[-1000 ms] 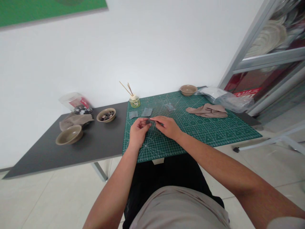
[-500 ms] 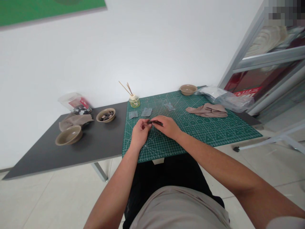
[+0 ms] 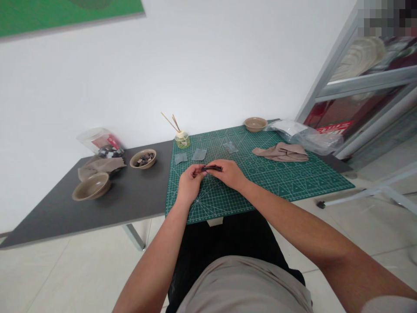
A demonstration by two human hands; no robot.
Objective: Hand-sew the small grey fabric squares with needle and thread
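Observation:
My left hand (image 3: 189, 184) and my right hand (image 3: 231, 174) meet above the green cutting mat (image 3: 224, 202). Between their fingertips is a slim, dark, strip-like piece (image 3: 213, 168), held roughly level; its exact kind is too small to make out. The left fingers pinch its left end, while the right thumb and fingers close on its right part and hide some of it. Just beyond my hands lie small clear plastic bags, one at the left (image 3: 181, 158), one in the middle (image 3: 199, 154) and one to the right (image 3: 230, 147).
A bowl of small dark pieces (image 3: 143, 159), a tan bowl (image 3: 91, 187), a cloth (image 3: 101, 167) and a plastic tub (image 3: 100, 143) stand left. A reed diffuser (image 3: 182, 140) is by the wall. Another bowl (image 3: 256, 124), a brown cloth (image 3: 283, 152) and a plastic bag (image 3: 306, 135) lie right.
The dark strip-like piece has turned slightly between my fingers, and its pieces look closer together. Both hands stay nearly in place; the whole view has shifted a little.

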